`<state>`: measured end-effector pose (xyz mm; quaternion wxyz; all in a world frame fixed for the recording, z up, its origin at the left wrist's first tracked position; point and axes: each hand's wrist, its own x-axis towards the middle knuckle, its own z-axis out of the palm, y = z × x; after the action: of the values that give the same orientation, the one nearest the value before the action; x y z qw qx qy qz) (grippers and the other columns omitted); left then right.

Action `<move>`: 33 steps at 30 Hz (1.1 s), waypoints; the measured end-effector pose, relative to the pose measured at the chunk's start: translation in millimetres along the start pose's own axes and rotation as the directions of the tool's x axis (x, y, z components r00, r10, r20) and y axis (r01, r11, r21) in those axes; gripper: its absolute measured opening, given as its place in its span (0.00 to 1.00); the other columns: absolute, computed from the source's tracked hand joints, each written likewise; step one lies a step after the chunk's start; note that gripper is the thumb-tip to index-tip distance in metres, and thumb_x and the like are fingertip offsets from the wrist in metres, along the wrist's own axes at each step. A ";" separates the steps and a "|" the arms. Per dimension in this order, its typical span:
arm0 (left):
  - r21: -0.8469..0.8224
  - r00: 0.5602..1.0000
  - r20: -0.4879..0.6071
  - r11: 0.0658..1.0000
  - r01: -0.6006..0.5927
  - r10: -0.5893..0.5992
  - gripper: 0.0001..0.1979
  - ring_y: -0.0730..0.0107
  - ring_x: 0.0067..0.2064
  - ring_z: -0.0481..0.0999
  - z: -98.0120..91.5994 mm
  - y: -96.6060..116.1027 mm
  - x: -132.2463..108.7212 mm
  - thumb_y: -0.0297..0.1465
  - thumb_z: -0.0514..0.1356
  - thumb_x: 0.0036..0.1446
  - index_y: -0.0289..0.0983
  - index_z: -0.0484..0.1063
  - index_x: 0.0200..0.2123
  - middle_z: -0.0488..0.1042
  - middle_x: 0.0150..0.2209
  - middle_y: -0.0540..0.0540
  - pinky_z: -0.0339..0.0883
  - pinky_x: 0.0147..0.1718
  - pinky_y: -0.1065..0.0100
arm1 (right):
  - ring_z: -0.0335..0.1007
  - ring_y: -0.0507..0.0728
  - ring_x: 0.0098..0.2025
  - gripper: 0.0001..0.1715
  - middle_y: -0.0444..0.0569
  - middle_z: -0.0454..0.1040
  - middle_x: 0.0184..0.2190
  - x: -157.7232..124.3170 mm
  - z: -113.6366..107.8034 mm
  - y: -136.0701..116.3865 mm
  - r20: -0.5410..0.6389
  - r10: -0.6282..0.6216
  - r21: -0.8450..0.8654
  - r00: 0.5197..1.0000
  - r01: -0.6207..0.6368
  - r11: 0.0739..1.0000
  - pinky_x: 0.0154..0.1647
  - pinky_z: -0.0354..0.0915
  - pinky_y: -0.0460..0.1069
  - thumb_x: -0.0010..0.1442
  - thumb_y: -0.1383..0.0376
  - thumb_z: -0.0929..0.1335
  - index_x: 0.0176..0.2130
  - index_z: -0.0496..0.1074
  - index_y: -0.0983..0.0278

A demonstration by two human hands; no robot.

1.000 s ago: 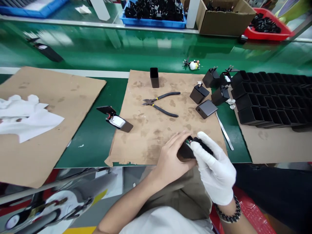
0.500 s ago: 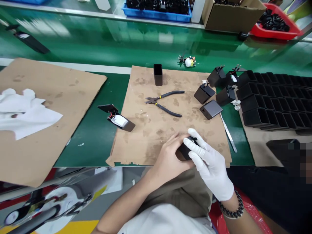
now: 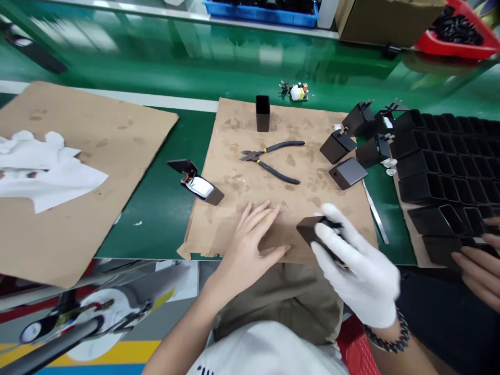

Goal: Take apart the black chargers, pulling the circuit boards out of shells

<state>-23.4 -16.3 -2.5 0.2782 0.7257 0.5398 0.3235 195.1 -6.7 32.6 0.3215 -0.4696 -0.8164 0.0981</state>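
Observation:
My gloved right hand [image 3: 347, 255] grips a black charger [image 3: 310, 229] above the near right part of the cardboard sheet. Bare and with fingers spread, my left hand [image 3: 253, 234] is over the cardboard, apart from the charger. Beyond the hands lie open diagonal cutters [image 3: 255, 156] with dark handles. At the left edge of the sheet, an opened charger [image 3: 201, 185] has its lid tipped up and white material inside. An upright hollow black case [image 3: 263, 114] stands at the back. Several chargers with prongs [image 3: 338, 146] are grouped at the right.
Rows of black cases [image 3: 424, 187] fill the right side, where a co-worker's hand [image 3: 482, 265] reaches in. Tweezers [image 3: 375, 213] lie near the sheet's right edge. A small circuit assembly [image 3: 299, 92] is at the back. White cloth pieces [image 3: 58, 177] rest on the left cardboard.
My left hand has let go of the charger and opened, moving left. My right hand has carried the charger to the right. A co-worker's hand has come into view at the right.

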 end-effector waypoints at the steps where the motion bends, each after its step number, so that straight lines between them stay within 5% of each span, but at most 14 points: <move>1: -0.009 1.000 -0.015 1.000 0.001 -0.001 0.33 0.52 0.70 0.67 -0.4 -1.7 -0.7 0.35 0.66 0.64 0.43 0.61 0.69 0.73 0.64 0.40 0.52 0.73 0.39 | 0.81 0.57 0.54 0.29 0.46 0.65 0.68 0.0 0.6 1.2 0.001 0.013 -0.004 1.000 -0.013 1.000 0.51 0.79 0.47 0.64 0.72 0.70 0.61 0.74 0.51; 8: -0.029 1.000 -0.001 1.000 -0.005 0.005 0.28 0.53 0.69 0.68 0.4 3.7 6.8 0.35 0.65 0.64 0.40 0.65 0.66 0.72 0.65 0.39 0.54 0.73 0.39 | 0.78 0.56 0.58 0.24 0.45 0.69 0.66 8.0 15.9 17.4 0.158 0.042 0.210 0.987 -0.075 0.975 0.55 0.77 0.47 0.65 0.70 0.69 0.58 0.77 0.52; 13: -0.044 0.998 -0.019 0.997 -0.060 0.059 0.35 0.49 0.68 0.70 30.2 27.8 16.5 0.36 0.68 0.59 0.35 0.61 0.65 0.72 0.64 0.33 0.55 0.72 0.37 | 0.73 0.58 0.63 0.27 0.45 0.68 0.67 15.5 -2.5 18.7 0.222 0.028 0.344 0.975 -0.105 0.933 0.61 0.74 0.50 0.67 0.69 0.69 0.62 0.74 0.51; 19: -0.121 0.989 -0.148 0.991 -0.049 0.030 0.24 0.57 0.58 0.80 54.8 38.4 22.5 0.27 0.64 0.58 0.38 0.65 0.57 0.80 0.56 0.40 0.57 0.71 0.40 | 0.68 0.58 0.66 0.29 0.44 0.63 0.69 11.7 -13.5 16.8 0.273 0.017 0.326 0.962 -0.109 0.939 0.62 0.73 0.50 0.70 0.70 0.66 0.66 0.68 0.50; 23: -0.109 0.985 -0.163 0.992 -0.069 0.051 0.25 0.58 0.56 0.82 52.2 37.4 23.0 0.26 0.63 0.58 0.38 0.63 0.58 0.80 0.55 0.40 0.58 0.70 0.40 | 0.65 0.59 0.69 0.33 0.45 0.61 0.71 -3.2 -0.3 17.3 0.158 -0.024 0.313 0.987 -0.027 0.949 0.66 0.71 0.53 0.68 0.73 0.66 0.67 0.67 0.49; 28: -0.091 0.990 -0.135 0.994 -0.053 0.040 0.26 0.58 0.54 0.82 50.0 38.7 24.2 0.27 0.64 0.56 0.39 0.64 0.57 0.81 0.54 0.42 0.59 0.70 0.42 | 0.72 0.60 0.64 0.30 0.50 0.72 0.64 -21.8 21.6 13.0 -0.091 0.196 0.414 0.976 -0.142 0.899 0.62 0.75 0.56 0.65 0.74 0.70 0.62 0.71 0.55; 33: -0.089 0.992 -0.123 0.995 -0.053 0.042 0.26 0.58 0.52 0.83 48.7 38.1 24.2 0.27 0.64 0.55 0.39 0.64 0.57 0.81 0.54 0.42 0.58 0.71 0.44 | 0.80 0.60 0.55 0.27 0.50 0.76 0.60 -10.9 11.7 2.9 -0.101 0.062 0.071 0.993 -0.055 0.996 0.53 0.80 0.50 0.65 0.71 0.71 0.61 0.73 0.56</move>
<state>42.1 -5.7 -0.8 0.2704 0.7038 0.5226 0.3980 193.8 -12.6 17.5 0.3760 -0.4867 -0.7807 0.1111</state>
